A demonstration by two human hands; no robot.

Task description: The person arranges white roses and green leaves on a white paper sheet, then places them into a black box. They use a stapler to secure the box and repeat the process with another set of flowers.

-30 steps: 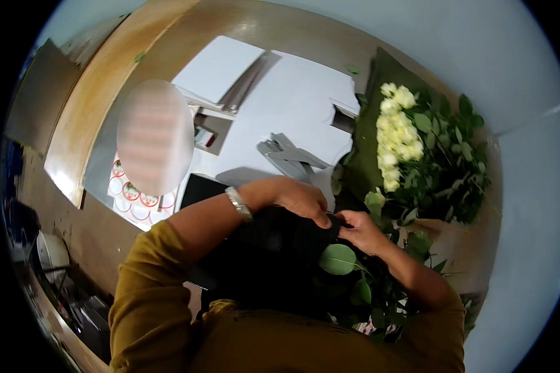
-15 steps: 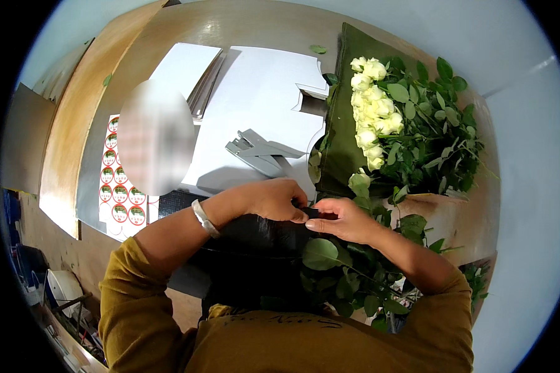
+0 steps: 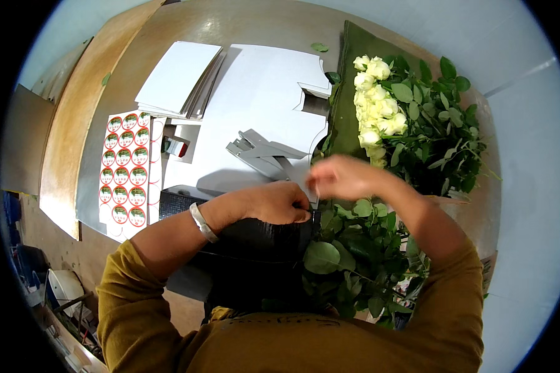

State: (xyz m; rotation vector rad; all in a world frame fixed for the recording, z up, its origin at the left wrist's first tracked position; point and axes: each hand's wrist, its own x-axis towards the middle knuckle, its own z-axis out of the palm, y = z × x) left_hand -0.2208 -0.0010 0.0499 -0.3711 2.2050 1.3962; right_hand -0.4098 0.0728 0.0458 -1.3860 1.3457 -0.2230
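Observation:
My left hand (image 3: 280,203) is closed, with thumb and fingers pinched on the edge of a black, shiny wrap (image 3: 264,235) in front of my body. Leafy green stems (image 3: 339,258) stick out at the wrap's right end. Blurred by motion, my right hand (image 3: 342,178) is raised just right of the left one, apart from the wrap; its fingers are smeared. Beyond both hands, a grey hand stapler (image 3: 261,148) lies on a large white cardboard sheet (image 3: 267,81).
White roses (image 3: 379,105) with long leafy stems lie on a dark green cloth (image 3: 358,46) at right. To the left are a sheet of round red-and-white stickers (image 3: 123,168), a stack of white cards (image 3: 179,74) and a small red-and-white object (image 3: 177,147).
My right hand has let go of the wrap's edge and moved up and away toward the stapler. My left hand stays pinched on the wrap.

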